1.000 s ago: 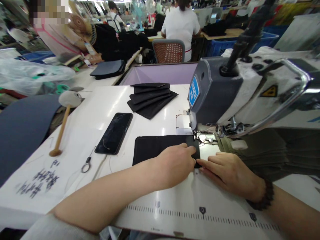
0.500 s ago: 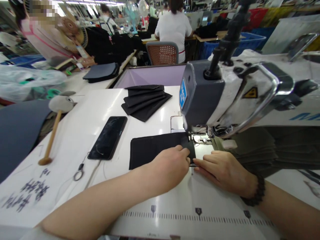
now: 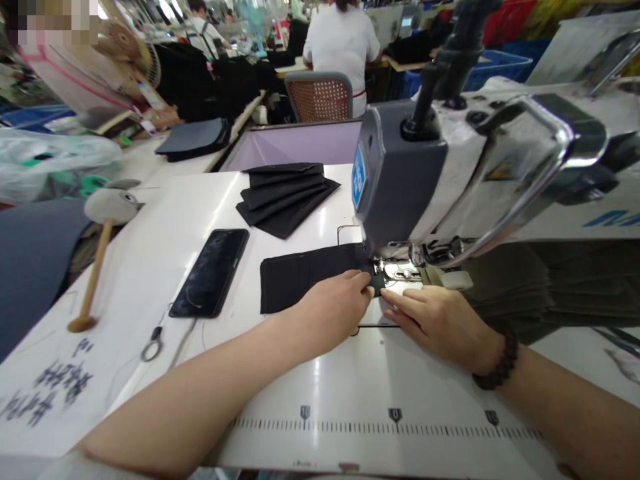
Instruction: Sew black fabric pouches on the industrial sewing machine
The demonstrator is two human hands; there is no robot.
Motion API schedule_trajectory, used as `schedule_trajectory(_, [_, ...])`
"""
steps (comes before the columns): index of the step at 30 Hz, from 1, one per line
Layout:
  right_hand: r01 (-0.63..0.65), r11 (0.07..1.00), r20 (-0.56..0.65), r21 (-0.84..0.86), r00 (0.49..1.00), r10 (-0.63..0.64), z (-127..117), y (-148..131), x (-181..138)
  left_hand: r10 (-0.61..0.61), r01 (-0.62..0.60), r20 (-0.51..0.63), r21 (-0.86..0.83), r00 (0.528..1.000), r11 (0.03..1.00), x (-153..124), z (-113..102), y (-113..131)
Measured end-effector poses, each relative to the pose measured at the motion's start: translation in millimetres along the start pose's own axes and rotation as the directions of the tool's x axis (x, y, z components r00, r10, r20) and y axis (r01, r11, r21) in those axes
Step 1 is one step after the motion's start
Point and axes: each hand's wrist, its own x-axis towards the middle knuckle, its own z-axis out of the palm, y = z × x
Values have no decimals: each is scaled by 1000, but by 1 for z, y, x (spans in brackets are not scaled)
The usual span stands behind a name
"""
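A flat rectangular piece of black fabric [image 3: 295, 283] lies on the white sewing table, its right end at the presser foot [image 3: 379, 265] of the sewing machine [image 3: 400, 173]. On that end rests my left hand [image 3: 340, 310], fingers curled and closed on the fabric near its front edge; the fingertips are partly hidden. My right hand [image 3: 443, 323], wearing a dark beaded bracelet [image 3: 497, 367], lies low with fingers stretched out. Its index fingertip touches the fabric's right corner, beside the metal needle plate [image 3: 400, 287].
Behind the fabric lies a fanned stack of black pieces [image 3: 285, 200]. To the left are a phone [image 3: 210, 273] and a wooden-handled tool with a round grey head [image 3: 103, 247]. Dark olive fabric [image 3: 510, 287] is piled at right. A person in white [image 3: 343, 43] sits ahead.
The black fabric has slid away from me along the machine bed, and both hands have moved forward with it. The camera view has shifted slightly.
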Motion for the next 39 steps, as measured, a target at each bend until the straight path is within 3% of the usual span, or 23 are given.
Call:
schedule_trajectory(17, [-48,998,11,-41,999,49,-1,-1,2,6,9,-223,68,975,998,12,18,-19])
schedule_trajectory(36, [-40,999,1,-31,999,41,1,-1,2,-24,52,-226,120,974,991,14,22,-20])
schedule_trajectory(39, [-19,1000,-17,-3,1000,19,-1,1,-1,-52,75,-155,144,986,987,9,15,-15])
